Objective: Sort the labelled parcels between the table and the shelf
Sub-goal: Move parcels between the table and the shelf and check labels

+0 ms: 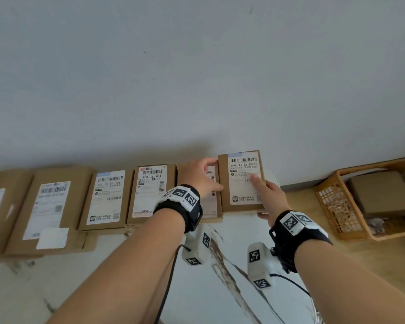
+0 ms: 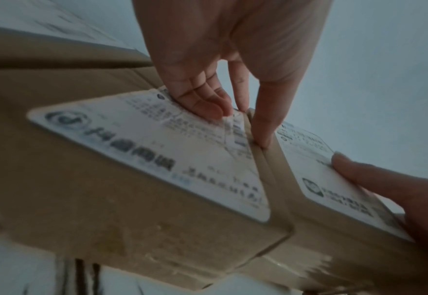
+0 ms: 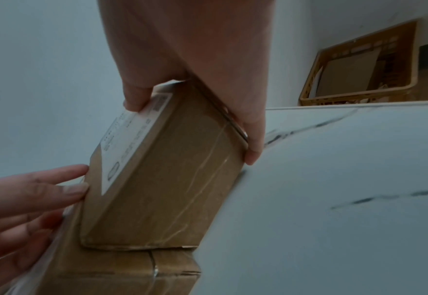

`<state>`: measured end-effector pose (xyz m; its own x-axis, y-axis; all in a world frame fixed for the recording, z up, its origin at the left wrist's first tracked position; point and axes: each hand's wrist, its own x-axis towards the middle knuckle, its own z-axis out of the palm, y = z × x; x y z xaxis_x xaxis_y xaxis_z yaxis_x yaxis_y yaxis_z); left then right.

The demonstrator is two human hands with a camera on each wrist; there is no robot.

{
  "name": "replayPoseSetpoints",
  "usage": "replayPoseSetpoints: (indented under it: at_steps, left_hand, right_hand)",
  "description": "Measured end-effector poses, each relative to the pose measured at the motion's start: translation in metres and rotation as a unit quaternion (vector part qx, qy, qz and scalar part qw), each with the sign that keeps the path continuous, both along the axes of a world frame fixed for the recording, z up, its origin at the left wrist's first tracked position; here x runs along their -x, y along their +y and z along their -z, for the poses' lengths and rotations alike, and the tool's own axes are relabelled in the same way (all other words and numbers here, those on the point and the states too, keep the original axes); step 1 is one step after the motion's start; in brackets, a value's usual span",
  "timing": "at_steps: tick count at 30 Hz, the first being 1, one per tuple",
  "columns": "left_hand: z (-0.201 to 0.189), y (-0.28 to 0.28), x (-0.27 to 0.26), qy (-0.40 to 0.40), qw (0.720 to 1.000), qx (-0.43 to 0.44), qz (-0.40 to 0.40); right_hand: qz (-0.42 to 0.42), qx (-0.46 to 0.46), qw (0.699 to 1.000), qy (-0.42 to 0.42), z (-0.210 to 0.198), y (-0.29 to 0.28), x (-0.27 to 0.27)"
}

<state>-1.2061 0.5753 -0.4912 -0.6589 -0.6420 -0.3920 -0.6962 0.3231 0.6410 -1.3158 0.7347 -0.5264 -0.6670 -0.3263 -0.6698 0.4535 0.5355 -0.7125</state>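
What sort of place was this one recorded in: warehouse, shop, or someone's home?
Probably a small parcel-sorting corner in a plain room, not a big warehouse: labelled cardboard parcels stand in a row against a bare white wall on a marble-patterned table, with an orange plastic crate beside them.

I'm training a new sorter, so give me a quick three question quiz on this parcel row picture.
1. True or false: the right hand grips the rightmost parcel.
2. What does the left hand rest on? A) the orange basket B) the neighbouring parcel
3. Fill in: the basket holds a plain ___ box.

Key: 1 true; 2 B; 3 cardboard.
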Motion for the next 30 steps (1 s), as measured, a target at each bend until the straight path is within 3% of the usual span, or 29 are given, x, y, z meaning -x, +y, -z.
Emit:
replayPoseSetpoints:
  at_steps: [11, 18, 23, 30]
  left_hand:
    - [-0.004, 0.001, 0.002, -0.015, 1.000, -0.003, 0.010]
    - [-0.017, 0.005, -0.008, -0.017, 1.000, -0.014, 0.017]
    - [-0.029, 0.005, -0.030, -0.034, 0.998, 0.031, 0.038]
    - [-0.056, -0.003, -0.097, -0.047, 0.993, 0.105, 0.040]
  right_hand:
    - [-0.065, -0.031, 0.997, 0.036, -0.007, -0.003, 0.006]
    - [-0.101, -0.061, 0.983, 0.139, -0.022, -0.008, -0.005]
    - [-0.158, -0.120, 0.950, 0.243, -0.043, -0.013, -0.020]
    - [-0.294, -0.178, 0.856, 0.387, -0.078, -0.037, -0.079]
